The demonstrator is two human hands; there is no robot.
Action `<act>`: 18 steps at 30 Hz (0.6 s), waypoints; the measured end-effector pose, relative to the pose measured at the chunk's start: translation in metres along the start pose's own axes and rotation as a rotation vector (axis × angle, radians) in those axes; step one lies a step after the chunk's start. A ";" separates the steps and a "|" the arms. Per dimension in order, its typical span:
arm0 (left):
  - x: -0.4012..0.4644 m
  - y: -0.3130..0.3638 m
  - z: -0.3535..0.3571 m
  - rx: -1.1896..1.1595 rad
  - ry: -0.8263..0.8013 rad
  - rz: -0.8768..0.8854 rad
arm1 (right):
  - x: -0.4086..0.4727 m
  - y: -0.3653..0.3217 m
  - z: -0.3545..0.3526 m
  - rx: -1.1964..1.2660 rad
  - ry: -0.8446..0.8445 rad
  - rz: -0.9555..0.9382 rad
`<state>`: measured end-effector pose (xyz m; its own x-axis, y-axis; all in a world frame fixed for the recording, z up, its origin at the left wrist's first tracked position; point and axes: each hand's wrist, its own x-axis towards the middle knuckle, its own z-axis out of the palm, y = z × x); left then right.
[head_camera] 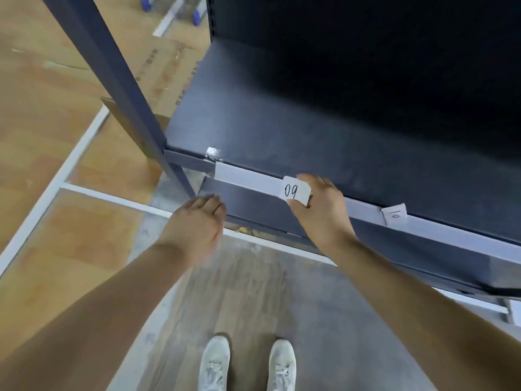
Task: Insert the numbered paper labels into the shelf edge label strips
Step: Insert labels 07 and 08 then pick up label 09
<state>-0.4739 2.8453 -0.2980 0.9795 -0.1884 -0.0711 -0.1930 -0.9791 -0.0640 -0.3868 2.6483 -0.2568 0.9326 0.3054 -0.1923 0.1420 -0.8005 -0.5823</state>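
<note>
Here, label "09" (294,191) pinched in right hand (321,210) at strip (248,180); left hand (197,221) loose, apart.

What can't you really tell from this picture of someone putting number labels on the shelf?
- Head view: whether the 09 label already sits inside the label strip; the right hand covers its right edge.
- The left hand is blurred, its fingertips unclear.
- The second label is too small to read surely.
- The shelf runs off the right edge.
</note>
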 end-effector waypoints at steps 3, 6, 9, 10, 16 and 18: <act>0.023 -0.008 0.012 0.023 0.053 -0.032 | 0.019 0.004 0.014 0.086 0.060 0.003; 0.044 -0.019 0.033 0.024 0.114 -0.099 | 0.038 0.000 0.026 0.184 0.134 0.011; 0.066 -0.030 0.050 0.161 0.137 -0.005 | 0.055 -0.005 0.037 0.227 0.198 -0.016; 0.072 -0.033 0.054 0.164 0.105 0.006 | 0.060 -0.007 0.040 0.257 0.213 -0.022; 0.085 -0.034 0.078 0.162 0.166 -0.101 | 0.074 -0.007 0.060 0.375 0.236 -0.044; 0.085 -0.035 0.087 0.145 0.252 -0.069 | 0.077 -0.006 0.064 0.393 0.240 -0.056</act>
<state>-0.3891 2.8700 -0.3883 0.9705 -0.1531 0.1865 -0.1144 -0.9725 -0.2029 -0.3367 2.7100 -0.3184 0.9840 0.1780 0.0092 0.1012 -0.5159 -0.8506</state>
